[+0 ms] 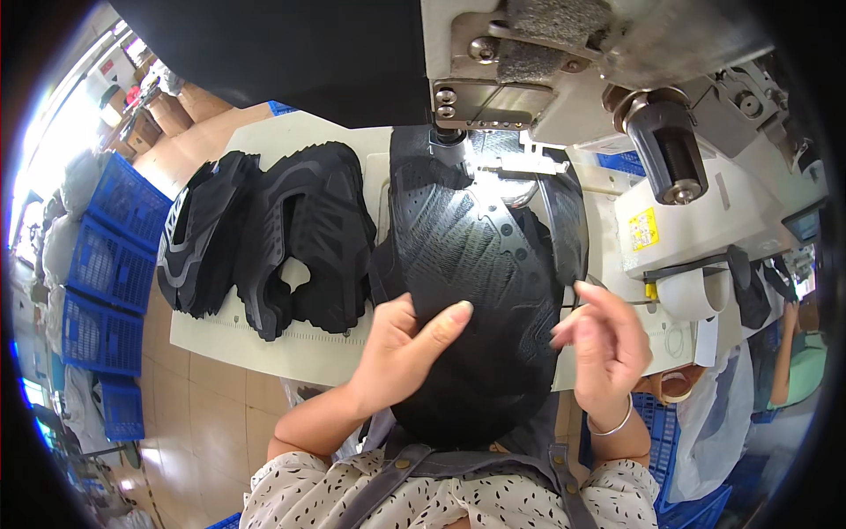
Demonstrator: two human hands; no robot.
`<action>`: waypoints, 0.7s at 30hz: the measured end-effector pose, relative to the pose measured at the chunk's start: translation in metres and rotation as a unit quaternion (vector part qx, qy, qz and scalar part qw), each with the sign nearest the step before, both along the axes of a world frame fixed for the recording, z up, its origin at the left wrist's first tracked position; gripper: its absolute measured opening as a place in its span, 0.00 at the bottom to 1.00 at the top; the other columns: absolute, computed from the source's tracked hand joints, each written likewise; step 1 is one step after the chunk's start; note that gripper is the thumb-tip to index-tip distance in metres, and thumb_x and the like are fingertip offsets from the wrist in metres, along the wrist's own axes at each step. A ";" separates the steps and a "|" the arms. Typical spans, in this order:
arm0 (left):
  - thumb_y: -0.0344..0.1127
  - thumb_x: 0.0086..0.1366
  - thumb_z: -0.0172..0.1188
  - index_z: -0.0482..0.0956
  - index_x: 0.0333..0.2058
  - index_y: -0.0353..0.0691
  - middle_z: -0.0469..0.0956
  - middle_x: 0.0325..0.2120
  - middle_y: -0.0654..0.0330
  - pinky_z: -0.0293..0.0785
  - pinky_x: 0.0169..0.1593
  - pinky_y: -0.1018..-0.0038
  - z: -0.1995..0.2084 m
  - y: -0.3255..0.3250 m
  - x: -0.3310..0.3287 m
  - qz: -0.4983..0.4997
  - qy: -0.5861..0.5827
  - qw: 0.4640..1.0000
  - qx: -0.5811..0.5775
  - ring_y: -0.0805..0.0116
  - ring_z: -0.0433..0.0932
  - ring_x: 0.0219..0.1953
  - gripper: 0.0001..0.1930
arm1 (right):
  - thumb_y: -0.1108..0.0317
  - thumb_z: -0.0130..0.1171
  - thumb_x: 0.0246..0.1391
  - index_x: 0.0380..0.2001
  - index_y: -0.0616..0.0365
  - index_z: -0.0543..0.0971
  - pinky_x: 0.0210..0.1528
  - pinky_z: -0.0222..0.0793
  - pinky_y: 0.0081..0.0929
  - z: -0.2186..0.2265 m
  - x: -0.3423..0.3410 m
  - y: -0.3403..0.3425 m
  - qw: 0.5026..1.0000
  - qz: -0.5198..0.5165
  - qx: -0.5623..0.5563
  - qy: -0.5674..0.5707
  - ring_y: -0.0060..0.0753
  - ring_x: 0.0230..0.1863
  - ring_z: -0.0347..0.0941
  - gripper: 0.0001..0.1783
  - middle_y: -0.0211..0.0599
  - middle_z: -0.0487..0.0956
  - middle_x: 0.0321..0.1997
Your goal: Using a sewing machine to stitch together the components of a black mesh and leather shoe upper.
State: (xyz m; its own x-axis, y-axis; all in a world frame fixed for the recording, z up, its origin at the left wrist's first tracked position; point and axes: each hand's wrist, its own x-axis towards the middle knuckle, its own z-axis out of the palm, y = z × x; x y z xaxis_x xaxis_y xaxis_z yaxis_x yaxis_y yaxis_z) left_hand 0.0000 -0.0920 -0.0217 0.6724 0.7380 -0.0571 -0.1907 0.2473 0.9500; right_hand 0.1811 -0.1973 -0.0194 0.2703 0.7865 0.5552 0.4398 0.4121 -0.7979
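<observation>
A black shoe upper [458,256] with ridged texture and eyelet holes lies under the lit head of a sewing machine [493,106], its near end hanging toward my lap. At its left edge my left hand [401,348] grips it, thumb stretched on top and the other fingers curled at the edge, partly hidden. Just off the right edge is my right hand [608,344], with fingers loosely bent and apart, and no object visible in them. Its fingertips are close to a dark curved strip [566,225] of the upper.
Stacks of black shoe uppers [308,229] and grey-black ones [203,234] lie on the pale table [220,339] to the left. Blue crates [106,335] stand beyond. A white machine box [705,220] is at right, near a plastic bag [714,423] and another person's arm [782,357].
</observation>
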 end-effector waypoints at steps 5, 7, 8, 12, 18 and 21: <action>0.32 0.63 0.51 0.74 0.38 0.29 0.77 0.33 0.60 0.71 0.37 0.81 0.008 0.014 -0.017 0.051 -0.062 0.996 -0.032 0.77 0.75 0.32 0.11 | 0.70 0.57 0.48 0.50 0.69 0.63 0.50 0.60 0.29 -0.022 0.015 0.015 0.989 -0.143 -0.040 -0.006 0.29 0.52 0.62 0.27 0.44 0.65 0.52; 0.32 0.63 0.50 0.74 0.38 0.29 0.77 0.33 0.59 0.71 0.36 0.81 0.008 0.018 -0.019 0.061 -0.075 0.994 -0.046 0.77 0.75 0.32 0.11 | 0.72 0.57 0.49 0.50 0.68 0.62 0.54 0.58 0.27 -0.028 0.012 0.019 0.966 0.021 -0.088 0.241 0.29 0.54 0.61 0.26 0.43 0.65 0.53; 0.32 0.62 0.52 0.74 0.38 0.29 0.77 0.32 0.60 0.71 0.36 0.81 0.008 0.019 -0.020 0.081 -0.089 0.991 -0.052 0.77 0.75 0.32 0.11 | 0.72 0.57 0.49 0.50 0.68 0.62 0.54 0.58 0.27 -0.029 0.011 0.017 0.964 0.022 -0.076 0.254 0.29 0.54 0.61 0.26 0.43 0.65 0.53; 0.32 0.59 0.57 0.76 0.34 0.29 0.77 0.29 0.62 0.71 0.34 0.82 0.007 0.020 -0.022 0.115 -0.038 0.992 0.022 0.79 0.74 0.29 0.10 | 0.74 0.56 0.50 0.48 0.66 0.63 0.55 0.57 0.24 -0.026 -0.002 0.011 0.918 0.119 -0.127 0.356 0.27 0.49 0.66 0.22 0.39 0.71 0.46; 0.33 0.58 0.59 0.76 0.31 0.29 0.76 0.25 0.64 0.69 0.30 0.84 0.014 0.028 -0.021 0.158 0.020 0.984 0.086 0.81 0.71 0.25 0.10 | 0.69 0.49 0.56 0.44 0.62 0.64 0.21 0.69 0.14 -0.014 -0.010 0.009 0.951 -0.051 -0.038 0.302 0.20 0.25 0.71 0.14 0.36 0.74 0.35; 0.34 0.58 0.59 0.76 0.31 0.29 0.76 0.25 0.65 0.69 0.30 0.85 0.018 0.037 -0.015 0.163 0.021 0.981 0.101 0.82 0.71 0.26 0.11 | 0.69 0.48 0.56 0.44 0.62 0.64 0.24 0.72 0.17 -0.007 -0.003 0.016 0.953 -0.057 -0.047 0.293 0.21 0.26 0.72 0.13 0.36 0.74 0.34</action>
